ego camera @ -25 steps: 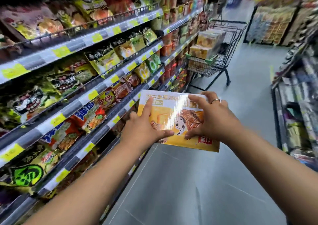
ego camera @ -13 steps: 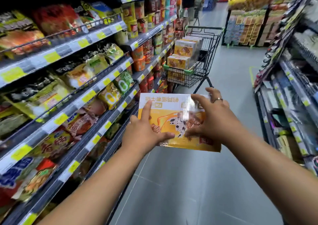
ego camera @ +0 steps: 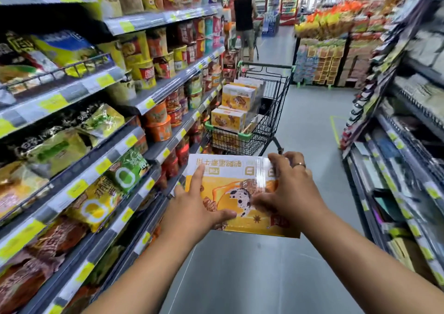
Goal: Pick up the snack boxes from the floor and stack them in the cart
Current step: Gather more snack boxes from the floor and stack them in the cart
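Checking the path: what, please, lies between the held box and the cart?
Head view: only bare grey floor between yellow cardboard snack box and black wire cart.

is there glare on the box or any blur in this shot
Head view: white glare streaks the glossy yellow-and-white snack box between left hand and right hand; shelves at both sides smear with motion blur; black wire cart ahead reads sharper; wide-angle lens bows shelf lines.
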`<control>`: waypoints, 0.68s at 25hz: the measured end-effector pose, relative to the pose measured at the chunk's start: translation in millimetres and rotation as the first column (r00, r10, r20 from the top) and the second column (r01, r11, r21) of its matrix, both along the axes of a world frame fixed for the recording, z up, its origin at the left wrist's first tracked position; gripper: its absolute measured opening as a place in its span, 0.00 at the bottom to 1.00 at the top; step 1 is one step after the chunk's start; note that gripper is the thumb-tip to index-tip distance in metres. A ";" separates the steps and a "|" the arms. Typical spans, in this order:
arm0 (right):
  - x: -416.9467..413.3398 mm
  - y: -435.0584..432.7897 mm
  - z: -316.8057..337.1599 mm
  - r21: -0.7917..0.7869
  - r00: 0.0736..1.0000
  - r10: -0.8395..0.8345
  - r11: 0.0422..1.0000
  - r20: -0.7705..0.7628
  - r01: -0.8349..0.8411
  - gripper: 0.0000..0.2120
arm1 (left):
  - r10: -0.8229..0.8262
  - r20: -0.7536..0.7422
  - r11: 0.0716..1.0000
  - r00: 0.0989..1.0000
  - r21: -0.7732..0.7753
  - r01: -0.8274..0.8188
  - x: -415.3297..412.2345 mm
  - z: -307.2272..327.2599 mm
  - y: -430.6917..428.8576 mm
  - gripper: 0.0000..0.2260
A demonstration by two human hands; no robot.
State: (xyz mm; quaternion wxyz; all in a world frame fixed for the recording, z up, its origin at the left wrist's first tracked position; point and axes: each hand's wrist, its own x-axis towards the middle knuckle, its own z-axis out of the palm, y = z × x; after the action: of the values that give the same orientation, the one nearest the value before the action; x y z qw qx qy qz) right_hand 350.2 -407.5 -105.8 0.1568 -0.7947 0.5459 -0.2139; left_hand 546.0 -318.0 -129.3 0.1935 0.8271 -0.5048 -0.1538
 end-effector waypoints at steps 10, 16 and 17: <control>117.3 -214.1 -2.9 0.043 0.994 -0.105 0.994 0.027 0.104 0.49 | -0.102 0.033 0.995 0.994 0.024 0.102 124.7 1.3 -238.2 0.57; 158.3 -343.5 -23.1 0.051 0.994 -0.105 0.993 0.025 0.104 0.43 | -0.133 0.020 0.990 0.991 0.057 0.132 169.3 -15.1 -367.9 0.57; 163.7 -369.1 -28.3 0.052 0.995 -0.098 0.994 0.018 0.097 0.42 | -0.129 0.012 0.990 0.992 0.063 0.128 175.5 -20.4 -392.5 0.57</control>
State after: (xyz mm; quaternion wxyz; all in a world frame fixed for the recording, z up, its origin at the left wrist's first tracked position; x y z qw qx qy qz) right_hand 514.0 -776.6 -134.2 0.1719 -0.7605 0.5878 -0.2156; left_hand 721.5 -710.5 -149.7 0.1535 0.7996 -0.5536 -0.1750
